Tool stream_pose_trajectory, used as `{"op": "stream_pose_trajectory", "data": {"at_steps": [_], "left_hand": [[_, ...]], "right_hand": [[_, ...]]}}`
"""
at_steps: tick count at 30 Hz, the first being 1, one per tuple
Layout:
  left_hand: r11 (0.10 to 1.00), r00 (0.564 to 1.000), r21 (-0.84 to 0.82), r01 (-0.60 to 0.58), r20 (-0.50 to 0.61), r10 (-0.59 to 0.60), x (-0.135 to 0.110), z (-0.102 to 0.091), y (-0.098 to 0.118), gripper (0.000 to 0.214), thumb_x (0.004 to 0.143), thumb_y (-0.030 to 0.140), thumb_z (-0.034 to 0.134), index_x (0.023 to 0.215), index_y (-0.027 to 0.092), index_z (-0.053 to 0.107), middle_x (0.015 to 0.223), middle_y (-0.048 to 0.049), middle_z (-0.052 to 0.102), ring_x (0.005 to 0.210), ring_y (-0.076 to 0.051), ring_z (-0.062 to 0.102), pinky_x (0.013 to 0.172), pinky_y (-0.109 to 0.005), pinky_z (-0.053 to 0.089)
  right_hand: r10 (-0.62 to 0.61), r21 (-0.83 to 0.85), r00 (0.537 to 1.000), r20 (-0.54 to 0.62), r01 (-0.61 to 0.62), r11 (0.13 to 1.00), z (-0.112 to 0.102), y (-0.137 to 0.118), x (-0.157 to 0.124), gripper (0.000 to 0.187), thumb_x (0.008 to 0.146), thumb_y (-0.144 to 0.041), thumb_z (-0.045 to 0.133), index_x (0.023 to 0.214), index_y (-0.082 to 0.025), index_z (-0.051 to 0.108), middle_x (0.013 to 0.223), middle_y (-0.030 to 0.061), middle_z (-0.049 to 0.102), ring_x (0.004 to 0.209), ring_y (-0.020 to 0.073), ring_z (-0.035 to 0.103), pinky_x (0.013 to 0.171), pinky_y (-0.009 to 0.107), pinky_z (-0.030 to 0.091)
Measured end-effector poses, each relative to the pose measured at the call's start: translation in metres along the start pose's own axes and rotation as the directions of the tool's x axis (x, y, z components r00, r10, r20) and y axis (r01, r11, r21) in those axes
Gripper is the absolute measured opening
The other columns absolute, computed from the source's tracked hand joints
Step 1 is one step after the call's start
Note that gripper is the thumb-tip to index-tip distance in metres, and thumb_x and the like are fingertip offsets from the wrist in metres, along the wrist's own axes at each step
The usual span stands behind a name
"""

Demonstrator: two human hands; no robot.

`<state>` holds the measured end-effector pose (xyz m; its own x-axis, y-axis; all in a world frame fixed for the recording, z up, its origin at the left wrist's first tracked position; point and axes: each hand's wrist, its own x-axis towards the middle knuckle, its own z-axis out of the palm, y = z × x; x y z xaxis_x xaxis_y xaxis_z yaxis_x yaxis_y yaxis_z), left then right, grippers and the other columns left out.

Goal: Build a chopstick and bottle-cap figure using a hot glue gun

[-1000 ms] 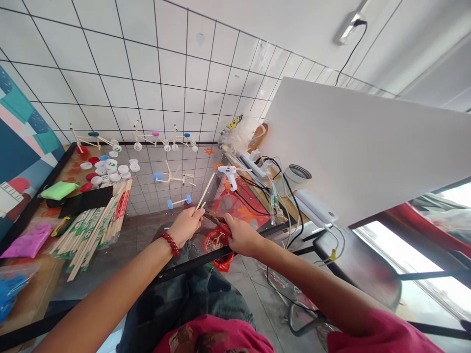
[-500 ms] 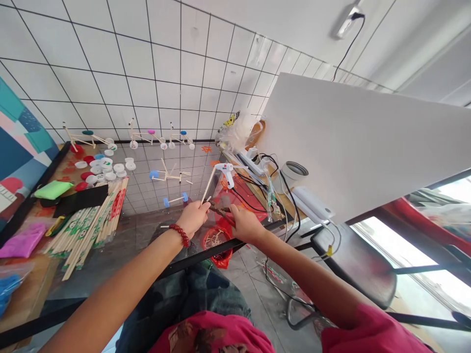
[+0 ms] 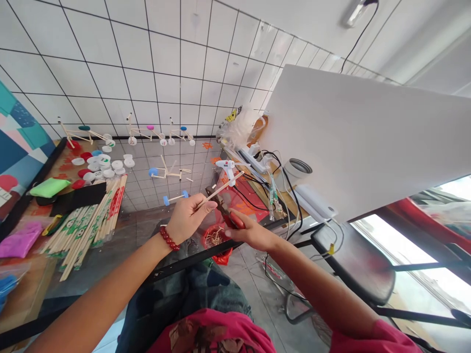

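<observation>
Grip: the left hand (image 3: 189,215) pinches a thin, pale wooden stick (image 3: 225,186) between thumb and fingers, while the right hand (image 3: 250,230) is closed around the red-handled pliers (image 3: 235,219). The stick slants up to the right over the near edge of the glossy, black-framed table (image 3: 143,196), crossing the pliers' dark metal head; whether the two touch cannot be told. Beneath the hands, at the near edge, appears a red plastic bag (image 3: 222,258) containing pale stick pieces. Toward the left edge lies a spread of wooden chopsticks in green-and-red printed wrappers (image 3: 88,220). Beyond the hands rests a pale rod with a blue round cap at each end (image 3: 175,197); behind it, a small stick frame with one blue wheel (image 3: 169,172). To its right lies a white glue gun (image 3: 225,168). A cluster of white, red and blue plastic bottle caps (image 3: 103,166) occupies the far left corner area. Along the far edge stand three wheeled stick models, topped with green (image 3: 84,128), pink (image 3: 150,127) and dark blue (image 3: 183,129) ovals.
</observation>
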<state>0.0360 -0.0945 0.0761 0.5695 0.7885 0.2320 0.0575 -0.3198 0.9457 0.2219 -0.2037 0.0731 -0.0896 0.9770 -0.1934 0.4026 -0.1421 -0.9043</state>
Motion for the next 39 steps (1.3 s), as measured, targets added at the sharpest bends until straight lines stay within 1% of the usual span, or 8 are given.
{"op": "stream_pose_trajectory", "data": {"at_steps": [5,10,13,19,24,28,32,39], "left_hand": [[0.895,0.951,-0.381,0.231,-0.105,-0.290,0.010,-0.007,0.001,0.038,0.069,0.051,0.076,0.081,0.017,0.063,0.054,0.0079,0.040,0.042,-0.005,0.027,0.040,-0.020,0.020],[0.703,0.906,-0.573,0.422,0.297,-0.302,0.008,-0.010,-0.014,0.037,0.071,0.043,0.078,0.092,0.013,0.070,0.081,-0.0045,0.065,0.042,0.000,0.023,0.038,-0.018,0.012],[0.596,0.891,-0.667,0.448,0.385,-0.239,0.002,-0.011,-0.019,0.030,0.073,0.038,0.078,0.085,0.011,0.071,0.072,-0.0028,0.062,0.040,0.002,0.022,0.039,-0.017,0.013],[0.557,0.906,-0.715,0.422,0.358,-0.227,-0.001,-0.010,-0.025,0.033,0.066,0.032,0.085,0.086,0.010,0.070,0.054,0.0050,0.047,0.039,0.000,0.025,0.039,-0.015,0.016],[0.616,0.927,-0.693,0.374,0.273,-0.257,-0.003,-0.001,-0.033,0.042,0.060,0.042,0.088,0.078,0.011,0.066,0.048,0.0081,0.042,0.038,-0.001,0.024,0.039,-0.016,0.017],[0.721,0.946,-0.612,0.324,0.201,-0.254,-0.008,0.011,-0.035,0.046,0.064,0.053,0.082,0.080,0.013,0.065,0.045,0.0090,0.039,0.039,-0.003,0.027,0.040,-0.017,0.022],[0.805,0.960,-0.523,0.280,0.142,-0.242,-0.018,0.022,-0.027,0.047,0.071,0.058,0.075,0.083,0.014,0.066,0.048,0.0070,0.044,0.040,-0.004,0.033,0.040,-0.017,0.024],[0.496,0.894,-0.755,0.429,0.279,-0.350,-0.028,0.035,-0.003,0.044,0.061,0.047,0.086,0.077,0.016,0.059,0.053,0.0070,0.049,0.039,-0.002,0.027,0.037,-0.016,0.019]], "right_hand": [[-0.041,0.437,0.932,0.360,-0.130,0.890,0.002,0.006,-0.006,0.038,0.070,-0.035,0.074,0.095,-0.016,0.053,0.068,-0.0053,0.050,0.053,0.0070,0.041,0.048,0.021,0.031],[-0.137,0.628,0.840,0.525,-0.273,0.729,0.016,0.015,-0.009,0.050,0.067,-0.031,0.078,0.107,-0.012,0.055,0.071,-0.0030,0.052,0.052,0.0068,0.044,0.048,0.021,0.034],[-0.214,0.718,0.788,0.578,-0.366,0.591,0.025,0.019,-0.009,0.054,0.069,-0.032,0.078,0.114,-0.012,0.055,0.075,-0.0014,0.052,0.053,0.0059,0.041,0.049,0.021,0.034],[-0.324,0.815,0.759,0.564,-0.452,0.362,0.039,0.025,-0.004,0.062,0.067,-0.029,0.077,0.123,-0.013,0.055,0.079,0.0009,0.054,0.054,0.0062,0.042,0.049,0.021,0.032],[-0.298,0.846,0.793,0.531,-0.475,0.242,0.065,0.032,-0.010,0.086,0.052,-0.025,0.075,0.134,-0.021,0.050,0.125,0.0143,0.056,0.081,0.0149,0.056,0.057,0.025,0.043],[-0.260,0.901,0.865,0.429,-0.390,0.188,0.101,0.041,-0.018,0.096,0.049,-0.026,0.071,0.140,-0.033,0.042,0.155,0.0121,0.035,0.111,0.0250,0.056,0.074,0.034,0.049],[-0.251,0.881,0.850,0.464,-0.412,0.232,0.123,0.040,-0.022,0.112,0.042,-0.015,0.075,0.143,-0.041,0.035,0.156,0.0093,0.036,0.133,0.0352,0.044,0.090,0.044,0.045],[-0.334,0.887,0.823,0.460,-0.443,0.131,0.124,0.034,-0.033,0.107,0.040,-0.007,0.080,0.135,-0.044,0.047,0.152,0.0058,0.044,0.138,0.0358,0.041,0.095,0.048,0.047]]}}
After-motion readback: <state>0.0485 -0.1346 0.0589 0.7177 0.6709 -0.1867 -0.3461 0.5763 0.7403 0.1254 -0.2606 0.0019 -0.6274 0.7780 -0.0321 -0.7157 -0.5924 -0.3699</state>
